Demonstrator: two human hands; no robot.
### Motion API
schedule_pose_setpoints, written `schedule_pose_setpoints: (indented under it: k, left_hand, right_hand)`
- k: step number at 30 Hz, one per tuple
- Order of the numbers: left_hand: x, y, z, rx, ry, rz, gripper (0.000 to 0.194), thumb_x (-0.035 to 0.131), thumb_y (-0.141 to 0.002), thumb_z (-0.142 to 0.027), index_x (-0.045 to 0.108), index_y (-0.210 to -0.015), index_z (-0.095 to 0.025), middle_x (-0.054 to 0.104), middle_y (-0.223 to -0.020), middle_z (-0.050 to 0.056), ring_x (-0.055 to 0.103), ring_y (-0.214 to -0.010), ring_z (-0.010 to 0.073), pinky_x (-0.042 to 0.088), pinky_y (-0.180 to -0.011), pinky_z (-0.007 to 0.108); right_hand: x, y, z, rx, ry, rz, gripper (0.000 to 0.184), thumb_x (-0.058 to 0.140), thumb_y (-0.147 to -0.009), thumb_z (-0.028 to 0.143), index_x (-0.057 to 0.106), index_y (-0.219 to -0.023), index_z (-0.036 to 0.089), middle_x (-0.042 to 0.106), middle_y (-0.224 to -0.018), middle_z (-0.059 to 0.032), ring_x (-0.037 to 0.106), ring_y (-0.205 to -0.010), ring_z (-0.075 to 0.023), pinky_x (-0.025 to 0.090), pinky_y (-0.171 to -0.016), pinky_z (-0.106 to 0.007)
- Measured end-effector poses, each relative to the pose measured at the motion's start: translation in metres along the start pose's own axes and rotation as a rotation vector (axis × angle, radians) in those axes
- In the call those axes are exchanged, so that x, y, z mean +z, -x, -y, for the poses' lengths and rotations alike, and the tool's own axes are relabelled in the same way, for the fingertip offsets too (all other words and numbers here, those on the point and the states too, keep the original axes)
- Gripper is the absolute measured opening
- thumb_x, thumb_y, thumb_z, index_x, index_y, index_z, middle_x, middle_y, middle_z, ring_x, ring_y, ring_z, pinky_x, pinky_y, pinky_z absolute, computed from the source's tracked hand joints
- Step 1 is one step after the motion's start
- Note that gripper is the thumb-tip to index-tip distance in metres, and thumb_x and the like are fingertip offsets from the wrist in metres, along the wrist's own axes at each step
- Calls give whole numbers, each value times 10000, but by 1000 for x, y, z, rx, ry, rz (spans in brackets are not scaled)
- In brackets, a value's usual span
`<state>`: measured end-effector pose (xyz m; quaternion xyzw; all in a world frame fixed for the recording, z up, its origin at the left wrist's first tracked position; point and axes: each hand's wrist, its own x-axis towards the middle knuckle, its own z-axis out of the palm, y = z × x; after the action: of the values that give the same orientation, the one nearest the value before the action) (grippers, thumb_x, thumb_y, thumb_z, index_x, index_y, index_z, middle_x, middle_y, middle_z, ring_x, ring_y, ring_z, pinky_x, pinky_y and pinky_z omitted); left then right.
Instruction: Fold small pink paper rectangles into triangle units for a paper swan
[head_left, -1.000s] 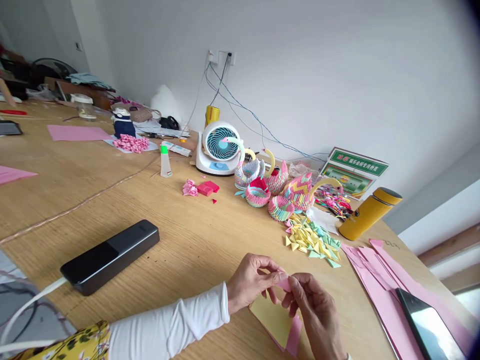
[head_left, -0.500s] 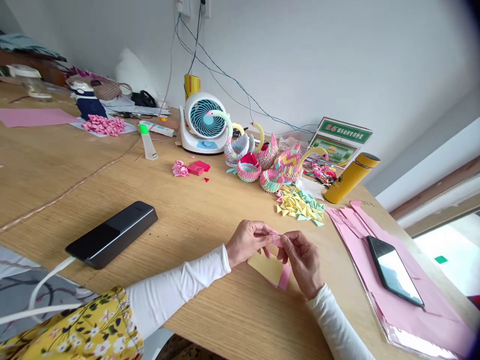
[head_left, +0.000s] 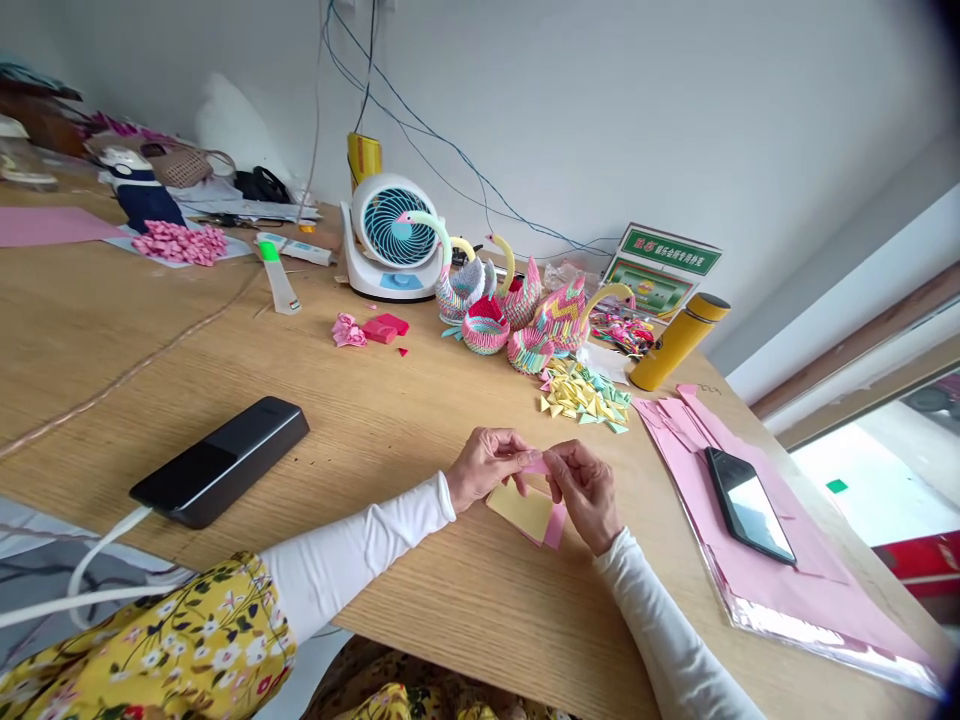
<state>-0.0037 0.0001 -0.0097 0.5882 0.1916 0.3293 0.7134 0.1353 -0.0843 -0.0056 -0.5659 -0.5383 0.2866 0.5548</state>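
Between my two hands is a small piece of pink paper point(head_left: 535, 464). My left hand point(head_left: 486, 468) pinches its left end between thumb and fingers. At its right end, the thumb and fingers of my right hand point(head_left: 586, 490) are closed on it too. Just below the hands, yellow paper slips point(head_left: 523, 512) lie on the table with a pink paper strip point(head_left: 555, 526) showing at their right edge. Beyond the hands is a pile of folded yellow and green paper triangles point(head_left: 581, 393). Parts of the pink piece are hidden by my fingers.
Several folded-paper swans point(head_left: 559, 315) stand before a white fan point(head_left: 395, 238). A yellow flask point(head_left: 679, 342) leans at the right. A phone point(head_left: 750, 505) lies on pink paper sheets point(head_left: 810, 600). A black power bank point(head_left: 221, 462) with a white cable point(head_left: 97, 550) sits at left.
The view has shifted, so most things appear a little further left and higher. Both hands still hold the pink paper, and more of it now shows between the fingers.
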Motion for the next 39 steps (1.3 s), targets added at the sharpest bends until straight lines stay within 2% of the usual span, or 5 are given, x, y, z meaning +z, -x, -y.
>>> schedule_pose_setpoints:
  k: [8,11,23,32,39]
  left_hand:
    - [0,0,-8,-52,-27,-43,421,664,-748,-511,612,-798,-97,615,-646,8,611,-481,91,316,-402,150]
    - [1,1,-13,-87,13,13,451,599,-796,-538,621,-879,-95,628,-653,22,618,-502,96,338,-408,150]
    - [-4,0,-9,-216,266,188,402,697,-743,-463,586,-901,-110,664,-775,61,651,-596,112,455,-464,146]
    - [1,3,-8,-47,54,156,459,702,-729,-460,563,-1000,-116,621,-820,44,615,-542,110,464,-421,181]
    - [0,2,-4,13,-176,-13,411,662,-741,-515,549,-813,-127,446,-491,-70,425,-383,53,345,-370,152]
  right_hand:
    - [0,-2,0,84,-118,-19,304,565,-853,451,615,-894,154,539,-563,18,492,-502,-107,433,-495,-243]
    - [1,-2,3,95,-176,-43,330,584,-836,457,641,-960,157,535,-599,17,487,-522,-106,452,-491,-241]
    - [3,-1,-8,166,-428,-50,270,638,-827,358,670,-1025,177,564,-591,35,480,-507,-76,413,-501,-209]
    - [8,-1,-8,121,-434,-19,264,645,-824,365,564,-1009,195,624,-694,15,498,-504,-84,390,-466,-208]
    - [10,2,-1,93,-217,-74,308,532,-874,473,601,-887,173,522,-597,26,427,-505,-74,356,-462,-195]
